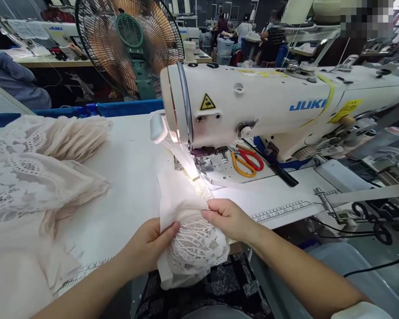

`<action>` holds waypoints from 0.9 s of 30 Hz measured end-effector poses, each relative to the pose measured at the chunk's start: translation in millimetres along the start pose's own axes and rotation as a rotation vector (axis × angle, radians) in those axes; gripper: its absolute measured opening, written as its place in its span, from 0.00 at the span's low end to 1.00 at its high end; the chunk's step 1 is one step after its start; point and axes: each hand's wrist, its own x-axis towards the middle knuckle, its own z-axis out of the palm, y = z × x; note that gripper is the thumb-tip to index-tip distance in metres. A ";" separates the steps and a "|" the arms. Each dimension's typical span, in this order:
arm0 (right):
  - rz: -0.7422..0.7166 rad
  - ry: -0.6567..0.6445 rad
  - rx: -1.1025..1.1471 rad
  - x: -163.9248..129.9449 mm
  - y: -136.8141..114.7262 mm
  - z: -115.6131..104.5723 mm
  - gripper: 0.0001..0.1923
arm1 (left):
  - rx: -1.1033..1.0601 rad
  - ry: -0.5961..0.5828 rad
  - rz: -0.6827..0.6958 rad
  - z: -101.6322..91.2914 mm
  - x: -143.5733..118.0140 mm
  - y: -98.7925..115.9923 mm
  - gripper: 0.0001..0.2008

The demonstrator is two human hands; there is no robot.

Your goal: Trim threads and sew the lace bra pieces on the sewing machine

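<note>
My left hand (149, 246) grips the left edge of a cream lace and fabric piece (189, 239) at the table's front edge. At the piece's right side, my right hand (228, 217) pinches its upper edge. The fabric runs up from both hands to the presser foot (202, 166) of a white sewing machine (269, 106), lit by the machine's lamp. The lace end hangs over the table edge toward my lap.
A stack of cream lace pieces (36, 168) lies on the white table (129, 177) at the left. Orange and red scissors (248, 161) rest on the machine bed. A large fan (129, 44) stands behind. Other people work at far tables.
</note>
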 end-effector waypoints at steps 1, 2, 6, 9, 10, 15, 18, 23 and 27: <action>-0.019 -0.015 -0.020 0.6 -0.6 0.1 0.16 | 0.082 0.001 0.015 0.2 2.8 1.5 0.19; -0.039 -0.033 -0.043 1.2 -1.4 0.3 0.15 | 0.157 0.001 0.024 0.4 5.3 3.3 0.19; -0.071 -0.079 -0.142 3.7 -4.6 1.8 0.13 | 0.317 -0.023 0.045 1.5 12.5 9.8 0.19; -0.054 -0.052 -0.202 6.2 -4.9 3.7 0.13 | 0.444 -0.028 0.045 3.3 17.5 12.3 0.20; -0.054 -0.036 -0.216 6.7 -4.4 4.5 0.13 | 0.482 -0.025 0.046 4.0 18.9 12.7 0.20; -0.096 0.089 -0.272 1.2 -0.6 5.2 0.14 | 0.486 0.077 0.039 11.0 12.3 11.6 0.21; -0.140 0.166 -0.308 -12.0 0.9 4.9 0.15 | 0.322 0.126 0.002 22.1 -2.5 6.7 0.21; -0.208 0.324 -0.457 -44.4 5.2 6.2 0.13 | -0.219 0.053 -0.149 45.7 -20.7 6.5 0.22; -0.116 0.489 0.101 -79.8 22.7 4.9 0.20 | -0.483 0.002 -0.090 55.5 -24.4 15.3 0.26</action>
